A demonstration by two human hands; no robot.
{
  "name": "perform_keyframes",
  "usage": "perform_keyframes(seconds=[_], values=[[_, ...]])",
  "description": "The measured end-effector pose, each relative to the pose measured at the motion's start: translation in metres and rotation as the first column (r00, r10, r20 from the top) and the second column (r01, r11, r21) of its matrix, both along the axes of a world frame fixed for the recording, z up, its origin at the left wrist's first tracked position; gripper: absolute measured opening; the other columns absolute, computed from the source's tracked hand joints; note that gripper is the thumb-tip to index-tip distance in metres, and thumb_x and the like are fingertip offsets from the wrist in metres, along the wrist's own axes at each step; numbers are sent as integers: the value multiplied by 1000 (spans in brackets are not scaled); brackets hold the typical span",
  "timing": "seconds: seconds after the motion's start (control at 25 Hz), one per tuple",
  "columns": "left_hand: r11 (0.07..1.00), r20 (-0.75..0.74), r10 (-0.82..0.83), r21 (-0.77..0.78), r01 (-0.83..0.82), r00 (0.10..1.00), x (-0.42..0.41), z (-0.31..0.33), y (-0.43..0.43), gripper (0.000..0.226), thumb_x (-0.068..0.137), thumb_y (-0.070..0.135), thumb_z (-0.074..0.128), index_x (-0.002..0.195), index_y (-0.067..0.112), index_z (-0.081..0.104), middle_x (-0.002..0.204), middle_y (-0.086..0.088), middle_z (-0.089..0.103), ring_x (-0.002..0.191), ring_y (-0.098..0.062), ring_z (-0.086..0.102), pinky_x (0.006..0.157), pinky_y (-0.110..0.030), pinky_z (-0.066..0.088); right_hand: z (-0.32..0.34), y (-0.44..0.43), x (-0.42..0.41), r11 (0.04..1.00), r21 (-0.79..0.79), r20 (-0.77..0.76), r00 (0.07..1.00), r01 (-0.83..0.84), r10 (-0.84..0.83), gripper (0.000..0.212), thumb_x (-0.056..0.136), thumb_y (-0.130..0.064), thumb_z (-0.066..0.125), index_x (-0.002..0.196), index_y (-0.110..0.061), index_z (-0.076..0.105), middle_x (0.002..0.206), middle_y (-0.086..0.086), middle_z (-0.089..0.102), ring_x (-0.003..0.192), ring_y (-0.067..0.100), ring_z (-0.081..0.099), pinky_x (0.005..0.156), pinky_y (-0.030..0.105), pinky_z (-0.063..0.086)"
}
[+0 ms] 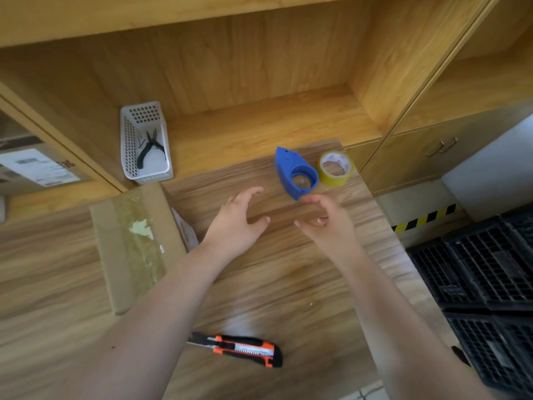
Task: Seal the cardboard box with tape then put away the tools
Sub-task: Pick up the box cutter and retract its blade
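The cardboard box [135, 246] lies taped at the tabletop's [288, 284] left. Both hands [235, 223] hover apart, empty, fingers spread, near the blue dispenser [291, 171] and tape roll [336, 168]. A careless reach could knock them off the far edge.

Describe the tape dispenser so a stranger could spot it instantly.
Find the wooden table below the shelf. Near its far right corner, beyond the right hand, lies the blue tape dispenser. Unlike the yellow tape roll beside it, it is pointed and teardrop-shaped.

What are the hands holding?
Nothing. The left hand and right hand hover open and empty above the wooden table.
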State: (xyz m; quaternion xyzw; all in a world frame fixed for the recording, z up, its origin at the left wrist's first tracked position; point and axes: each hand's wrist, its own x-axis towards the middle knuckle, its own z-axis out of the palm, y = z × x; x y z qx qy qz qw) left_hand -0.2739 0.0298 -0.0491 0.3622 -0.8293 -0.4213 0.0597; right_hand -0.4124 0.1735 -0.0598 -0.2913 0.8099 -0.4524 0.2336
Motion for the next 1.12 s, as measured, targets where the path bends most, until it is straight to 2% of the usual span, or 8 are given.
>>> perform_keyframes(seconds=[0.08, 0.28, 0.48, 0.68, 0.8, 0.92, 1.0, 1.12], values=[[1000, -9, 29, 3, -29, 1000, 18, 4, 3, 52, 85, 34, 66, 134, 36, 46, 133, 4, 53, 123, -14, 49, 102, -29, 39, 4, 2, 16, 1000, 5, -11, 1000, -28, 28, 42, 74, -13, 78, 113, -21, 64, 116, -8, 65, 105, 0, 54, 84, 24, 43], [999, -56, 49, 14, -49, 997, 59, 14, 10, 50, 89, 27, 65, 135, 28, 48, 126, 4, 56, 115, -11, 55, 97, -24, 40, 10, 7, 55, 999, 20, -24, 999, -48, 49, 39, 76, -15, 78, 111, -25, 63, 108, -17, 62, 97, -21, 47, 79, 11, 40], [993, -105, 95, 74, -88, 990, 94, 14, 28, 47, 87, 17, 66, 131, 26, 52, 118, 5, 59, 105, -10, 58, 91, -23, 45, 1, 20, 92, 999, 24, 32, 999, -44, 43, 39, 76, -13, 78, 110, -25, 63, 112, -11, 64, 107, 4, 51, 83, 21, 39], [986, -209, 133, 124, -108, 969, 120, 13, 49, 42, 87, 7, 63, 125, 23, 57, 113, 6, 62, 99, -8, 60, 81, -10, 47, -7, 29, 124, 994, 60, 15, 996, -86, 85, 40, 76, -13, 78, 112, -20, 63, 110, -9, 62, 100, -1, 53, 84, 9, 38], [983, -233, 124, 161, -88, 964, 136, 10, 58, 42, 86, 4, 62, 123, 23, 58, 109, 8, 62, 96, -3, 59, 78, -6, 46, -18, 33, 140, 986, 112, -2, 992, -122, 123, 42, 76, -20, 77, 114, -23, 62, 114, -8, 64, 115, 10, 52, 97, 28, 42], [968, -181, 154, 222, -112, 971, 158, -4, 67, 41, 85, 2, 62, 120, 23, 59, 107, 9, 64, 93, 0, 61, 76, -3, 44, -31, 36, 156, 975, 153, 16, 987, -158, 158, 44, 77, -24, 76, 118, -28, 61, 118, -12, 62, 122, 13, 49, 102, 36, 43], [933, -125, 225, 313, -177, 966, 170, -19, 75, 40, 84, 2, 62, 117, 25, 60, 110, 5, 66, 93, -4, 63, 82, -7, 46, -42, 38, 166, 968, 178, 22, 984, -178, 177, 44, 77, -25, 76, 117, -31, 61, 118, -13, 62, 121, 12, 50, 102, 38, 43], [822, -26, 367, 477, -311, 930, 186, -40, 82, 36, 86, 1, 59, 115, 21, 61, 113, -3, 67, 95, -12, 64, 95, -34, 52, -63, 43, 180, 946, 243, 87, 976, -214, 198, 44, 77, -25, 76, 116, -35, 59, 117, -14, 61, 120, 10, 50, 102, 36, 43]])
